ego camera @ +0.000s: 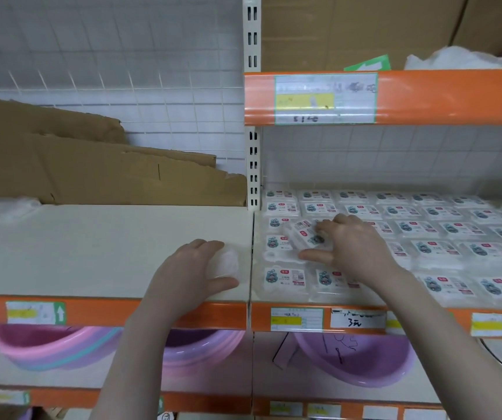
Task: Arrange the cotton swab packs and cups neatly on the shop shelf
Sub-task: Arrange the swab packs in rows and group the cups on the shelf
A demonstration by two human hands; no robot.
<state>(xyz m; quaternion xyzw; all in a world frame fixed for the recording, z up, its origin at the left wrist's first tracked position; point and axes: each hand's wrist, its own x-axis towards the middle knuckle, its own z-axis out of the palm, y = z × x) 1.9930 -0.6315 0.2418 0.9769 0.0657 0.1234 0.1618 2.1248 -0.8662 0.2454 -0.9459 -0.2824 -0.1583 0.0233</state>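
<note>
The left hand curls its fingers round a clear pack near the left shelf board's right edge. The right hand pinches a tilted cotton swab pack above the rows.

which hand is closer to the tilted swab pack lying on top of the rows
Right. The right hand grips the tilted swab pack directly; the left hand is off to its left on the neighbouring shelf board, holding a clear pack.

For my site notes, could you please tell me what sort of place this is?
Most likely a small retail shop aisle: orange-edged shelves carry price labels, identical cotton swab packs lie in rows, and stacked plastic basins sit on the shelf below.
</note>
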